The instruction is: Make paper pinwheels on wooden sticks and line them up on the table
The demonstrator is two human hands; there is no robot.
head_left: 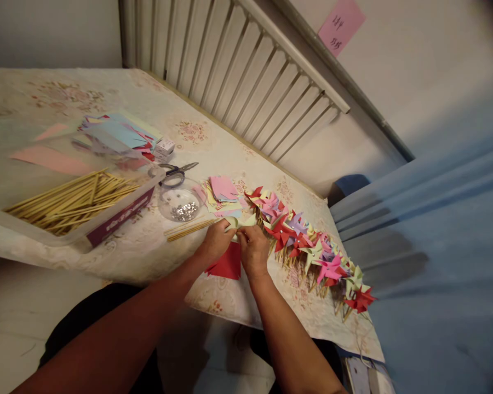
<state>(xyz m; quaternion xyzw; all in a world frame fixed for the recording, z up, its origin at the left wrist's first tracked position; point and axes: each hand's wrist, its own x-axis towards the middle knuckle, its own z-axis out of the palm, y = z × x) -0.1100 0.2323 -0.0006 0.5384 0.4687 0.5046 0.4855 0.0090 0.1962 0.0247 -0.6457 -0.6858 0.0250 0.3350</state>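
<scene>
A pale green paper pinwheel (248, 220) is pinched between my two hands above the table. My left hand (218, 239) closes on its left side, where a blade curls up. My right hand (253, 249) has its fingers pressed together at the paper's middle; whatever small part lies under them is hidden. Red paper (225, 262) lies just below my hands. Several thin sticks (191, 229) rest left of my left hand. Behind my hands is a stack of coloured paper squares (222, 189). A round clear dish (183, 205) holds small shiny metal pieces.
Finished pinwheels (299, 235) lie in a long row on the right. A clear plastic box (76, 191) full of sticks stands at the left, beside scissors (175, 174), a small box (164, 148) and cut paper (115, 134). A radiator (230, 71) runs behind the table; a blue curtain (427, 246) hangs right.
</scene>
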